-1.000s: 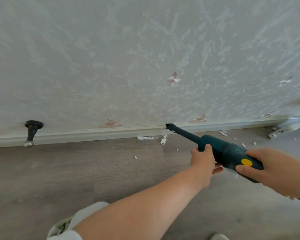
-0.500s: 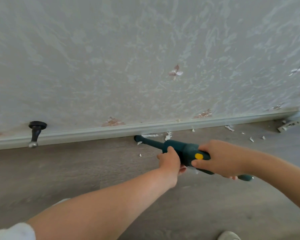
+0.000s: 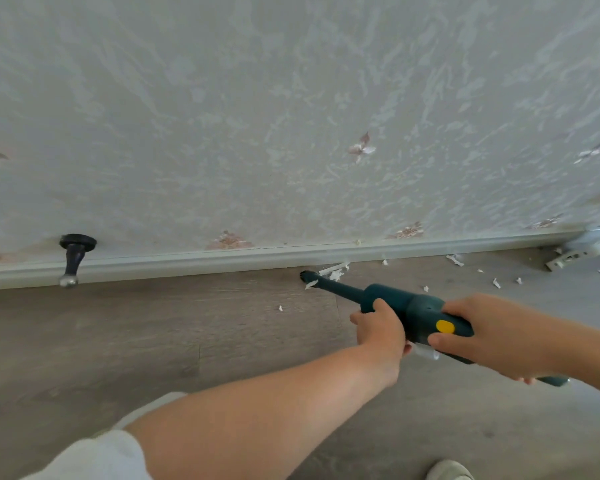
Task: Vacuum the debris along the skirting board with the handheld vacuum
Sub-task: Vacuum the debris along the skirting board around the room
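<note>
Debris (image 3: 334, 269), white paper-like scraps, lies on the grey floor (image 3: 153, 341) against the skirting board (image 3: 187, 263), with more flecks scattered to the right. Handheld vacuum (image 3: 413, 311) now points its nozzle (image 3: 307, 276) low at the board's foot, just left of the main scrap cluster; a second ago the tip sat up on the board's top edge, further right of those scraps. Left hand (image 3: 381, 327) wraps the barrel, right hand (image 3: 492, 332) clamps the rear grip beside the yellow button (image 3: 445, 326). Judgement: sweep runs leftward past the cluster, yet scraps remain, so another pass rightward looks needed. Black doorstop (image 3: 73, 258) stands well left.
</note>
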Motion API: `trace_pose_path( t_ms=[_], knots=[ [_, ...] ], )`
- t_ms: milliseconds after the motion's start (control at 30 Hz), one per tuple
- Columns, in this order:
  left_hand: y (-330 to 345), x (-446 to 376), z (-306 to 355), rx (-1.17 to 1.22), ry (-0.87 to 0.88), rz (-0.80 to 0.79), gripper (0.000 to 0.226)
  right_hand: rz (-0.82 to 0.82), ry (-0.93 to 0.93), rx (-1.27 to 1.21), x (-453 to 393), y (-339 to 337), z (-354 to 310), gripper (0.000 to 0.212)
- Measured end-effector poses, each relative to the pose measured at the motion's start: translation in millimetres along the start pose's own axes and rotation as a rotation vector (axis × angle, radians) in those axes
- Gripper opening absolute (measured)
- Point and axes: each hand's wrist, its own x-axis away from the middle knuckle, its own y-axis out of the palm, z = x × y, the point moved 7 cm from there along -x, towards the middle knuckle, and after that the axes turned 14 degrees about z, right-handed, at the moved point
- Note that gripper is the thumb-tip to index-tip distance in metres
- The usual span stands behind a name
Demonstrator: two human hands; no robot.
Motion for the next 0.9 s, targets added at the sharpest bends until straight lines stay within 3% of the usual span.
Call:
trace_pose_path(
  t_ms=[333,500,700,900],
  knots=[
    [-49.0,-10.5,-25.9,0.015,0.006,0.211,0.038,-0.159,-0.122,-0.032,5.7,15.4,-31.6,0.027],
    [-45.7,-8.0,-37.2,-0.029,-0.049,0.171,0.04,-0.19,-0.086,0.009,9.8,21.3,-25.0,0.026],
    [-29.2,-21.6,5.4,0.052,0.058,0.114,0.035,0.007,-0.086,-0.022,-15.1,19.7,-28.1,0.033],
    [0.2,-21.6,4.8,-0.023,0.102,0.036,0.043,-0.002,0.016,-0.036,-18.9,10.1,-11.7,0.031]
  ],
)
